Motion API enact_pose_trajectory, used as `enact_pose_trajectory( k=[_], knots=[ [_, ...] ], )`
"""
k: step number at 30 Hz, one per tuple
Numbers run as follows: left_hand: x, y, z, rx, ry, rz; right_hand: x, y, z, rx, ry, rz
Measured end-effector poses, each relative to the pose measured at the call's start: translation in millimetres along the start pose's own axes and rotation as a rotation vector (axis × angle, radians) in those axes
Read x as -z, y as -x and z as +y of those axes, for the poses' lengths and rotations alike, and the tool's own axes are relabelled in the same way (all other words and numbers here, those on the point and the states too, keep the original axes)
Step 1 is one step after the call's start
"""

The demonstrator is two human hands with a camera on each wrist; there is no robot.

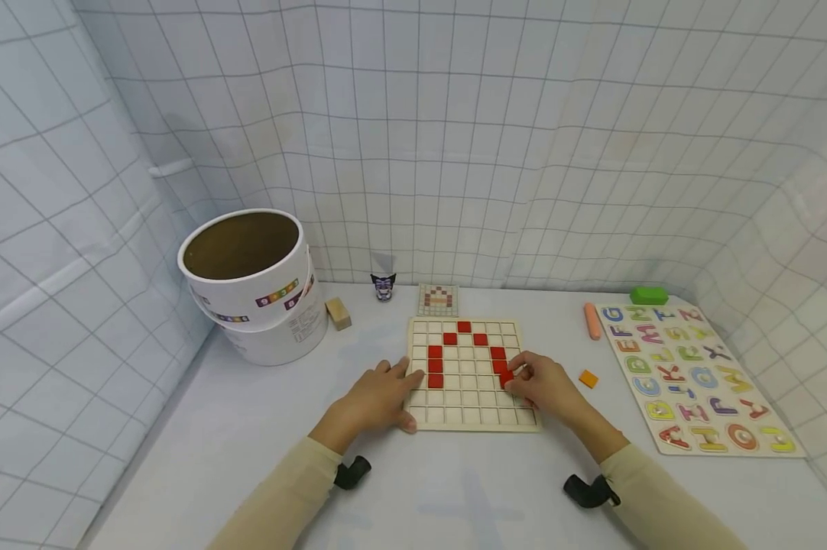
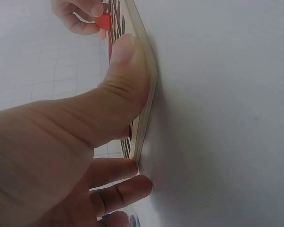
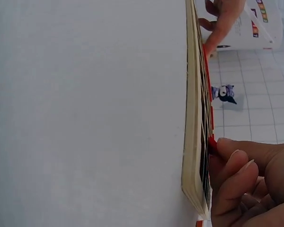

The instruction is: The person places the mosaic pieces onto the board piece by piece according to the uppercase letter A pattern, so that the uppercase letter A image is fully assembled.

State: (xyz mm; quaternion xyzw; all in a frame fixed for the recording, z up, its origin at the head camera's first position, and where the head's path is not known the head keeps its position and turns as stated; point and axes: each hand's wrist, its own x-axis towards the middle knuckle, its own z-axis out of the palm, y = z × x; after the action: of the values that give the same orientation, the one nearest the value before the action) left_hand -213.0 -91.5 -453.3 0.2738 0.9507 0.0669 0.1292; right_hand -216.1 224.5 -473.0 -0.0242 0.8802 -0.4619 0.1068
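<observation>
Beige sleeves extend from 5 and 7 o'clock, nearest the camera. Gridded wooden board: on the surface, at centre. Left grip: fingers spread, touching the board's edge at 9 o'clock, no tile held. Right grip: pinched on one red tile at 3 o'clock. Judged progress: eight seated tiles outline an arch; the ninth's seating is unconfirmed. Lower rows are bare; pattern card at 11 o'clock is too small to read, so the remaining count cannot be told
</observation>
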Motion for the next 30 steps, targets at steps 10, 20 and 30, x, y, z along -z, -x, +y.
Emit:
enact_pose_trajectory(
  k=[10, 20, 30],
  knots=[
    [0.6, -0.8, 0.2, 0.011, 0.014, -0.009, -9, -0.7, -6, 0.032, 0.120, 0.039],
    [1.5, 2.0, 1.8, 0.012, 0.032, -0.012, 12, 1.3, -1, 0.011, 0.101, 0.083],
    [4.4, 2.8, 3.4, -0.007, 0.029, 0.000, 98, 23.3, 35, -0.088, -0.098, 0.195]
  ],
)
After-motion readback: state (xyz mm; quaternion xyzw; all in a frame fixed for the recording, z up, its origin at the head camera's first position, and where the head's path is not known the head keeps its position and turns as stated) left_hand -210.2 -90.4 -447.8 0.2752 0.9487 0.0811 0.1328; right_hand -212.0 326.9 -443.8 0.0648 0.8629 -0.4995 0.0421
